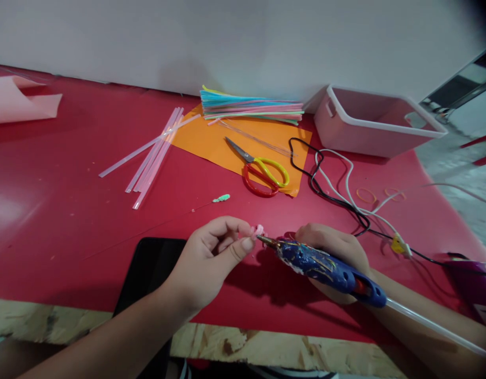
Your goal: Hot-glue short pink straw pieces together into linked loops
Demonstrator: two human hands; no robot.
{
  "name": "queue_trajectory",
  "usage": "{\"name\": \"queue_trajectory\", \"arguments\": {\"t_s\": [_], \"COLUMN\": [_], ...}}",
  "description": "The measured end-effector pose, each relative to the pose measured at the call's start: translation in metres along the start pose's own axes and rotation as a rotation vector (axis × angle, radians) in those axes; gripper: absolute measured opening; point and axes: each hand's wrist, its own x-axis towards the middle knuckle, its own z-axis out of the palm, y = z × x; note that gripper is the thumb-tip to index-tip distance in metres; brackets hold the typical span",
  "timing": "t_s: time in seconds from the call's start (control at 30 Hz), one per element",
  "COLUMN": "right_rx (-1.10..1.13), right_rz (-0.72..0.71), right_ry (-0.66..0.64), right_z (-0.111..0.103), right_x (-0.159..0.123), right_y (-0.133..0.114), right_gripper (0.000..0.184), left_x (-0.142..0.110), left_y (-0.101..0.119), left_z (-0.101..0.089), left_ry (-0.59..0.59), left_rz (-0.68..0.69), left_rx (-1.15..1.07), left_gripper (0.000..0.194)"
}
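Observation:
Between thumb and forefinger, my left hand (211, 258) pinches a small pink fuzzy piece (259, 230), which looks like curled pipe cleaner. My right hand (337, 247) is wrapped round a blue hot glue gun (317, 263) smeared with dried glue. The gun's metal nozzle points left and meets the pink piece at my left fingertips; whether it touches I cannot tell. A clear glue stick (436, 326) sticks out of the gun's back end. Beyond my left hand lies a thin wire with a small green fuzzy tip (221, 198).
Scissors (262, 171) and a pipe-cleaner bundle (251, 108) lie on orange paper (211, 142). Glue sticks (156, 152) are at left, a pink bin (357, 126) at back right. Tangled cords (345, 197) cross the right side. A black phone (148, 268) lies under my left wrist.

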Motion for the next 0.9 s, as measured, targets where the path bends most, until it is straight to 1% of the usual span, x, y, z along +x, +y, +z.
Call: {"name": "queue_trajectory", "arguments": {"t_s": [0.1,0.23,0.3,0.6,0.73,0.9], "right_rx": [-0.001,0.025,0.011,-0.012,-0.009,-0.037], "right_rz": [-0.010,-0.041,-0.046,-0.022,-0.008,0.021], "right_ry": [0.002,0.003,-0.016,0.009,0.037,0.069], "right_z": [0.0009,0.0015,0.0013,0.0011,0.0010,0.0013], "right_x": [-0.0001,-0.0001,0.0000,0.0000,0.0002,-0.0007], "right_y": [-0.0008,-0.0016,-0.0014,-0.0027,-0.0037,-0.0036], "right_gripper": [0.010,0.020,0.022,0.013,0.011,0.015], "left_x": [0.0004,0.0020,0.0025,-0.0004,-0.0003,0.0001], "left_y": [-0.0008,-0.0014,-0.0013,-0.0020,-0.0035,-0.0028], "left_z": [-0.0004,-0.0004,-0.0003,-0.0040,-0.0045,-0.0034], "left_ry": [-0.005,-0.020,-0.025,0.013,-0.003,-0.008], "left_rz": [0.000,0.004,0.008,0.051,0.047,0.042], "left_rx": [-0.016,-0.034,-0.025,0.169,0.152,0.092], "left_gripper": [0.019,0.019,0.019,0.012,0.013,0.014]}}
